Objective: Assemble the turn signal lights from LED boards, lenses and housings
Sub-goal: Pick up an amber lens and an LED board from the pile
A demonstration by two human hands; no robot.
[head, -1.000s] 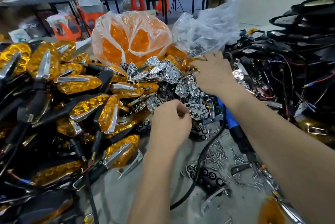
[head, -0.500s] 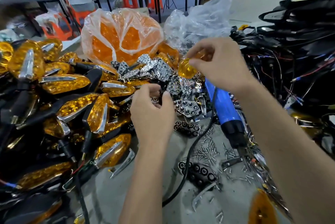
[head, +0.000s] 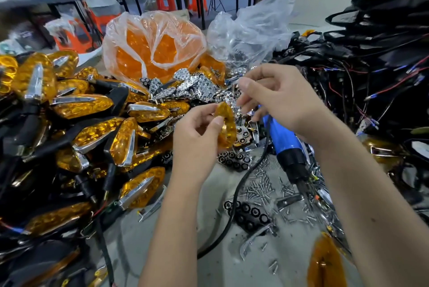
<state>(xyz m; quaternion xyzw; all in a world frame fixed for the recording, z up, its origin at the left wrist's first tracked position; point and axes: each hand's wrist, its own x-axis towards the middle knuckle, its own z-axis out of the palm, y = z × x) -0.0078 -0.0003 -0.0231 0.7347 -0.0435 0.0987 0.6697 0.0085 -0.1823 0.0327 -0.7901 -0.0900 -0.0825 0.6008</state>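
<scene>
Amber lens (head: 225,125) pinched in my left hand (head: 197,134), right hand (head: 282,98) loosely curled above it, reflector, board and housing unfitted.

Finished lights (head: 76,128) are heaped along the left edge of the surface (head: 176,261). A bag of lenses (head: 153,47) stands at the far edge, reflectors (head: 197,87) before it. The wired housings (head: 371,73) pile along the right edge. Screws (head: 260,186) lie mid-surface beside the screwdriver (head: 287,147).
</scene>
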